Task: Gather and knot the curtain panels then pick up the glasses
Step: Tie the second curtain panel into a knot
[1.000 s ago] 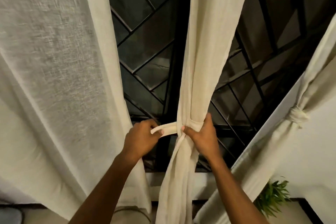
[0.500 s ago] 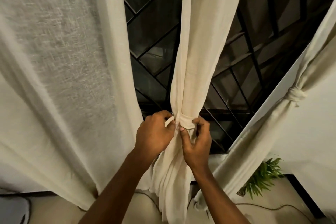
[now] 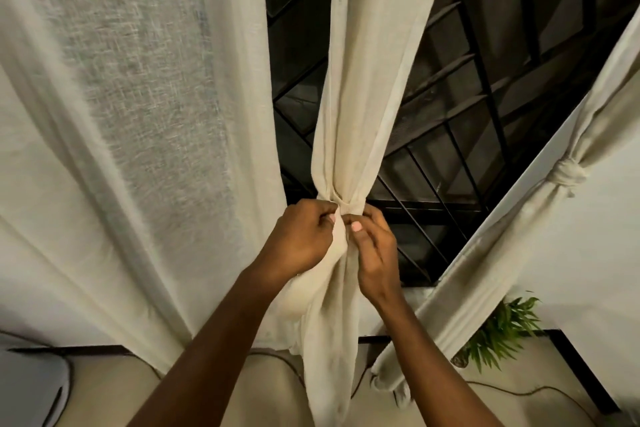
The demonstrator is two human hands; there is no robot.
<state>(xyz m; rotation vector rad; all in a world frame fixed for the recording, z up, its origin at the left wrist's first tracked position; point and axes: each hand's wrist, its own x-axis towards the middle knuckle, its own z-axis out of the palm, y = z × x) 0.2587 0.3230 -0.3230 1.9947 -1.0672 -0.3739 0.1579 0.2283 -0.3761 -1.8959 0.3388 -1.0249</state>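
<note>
Our left hand (image 3: 301, 239) and right hand (image 3: 375, 253) are almost touching, fingers curled, both pinching the cream woven curtain panel (image 3: 363, 80) just under its wrapped knot (image 3: 344, 205), at centre before the black metal window grille (image 3: 450, 135). A second ago our left hand pulled a flat strip sideways; that strip is now drawn into the knot. The cloth is coarse-woven, bunched in soft vertical folds.
</note>
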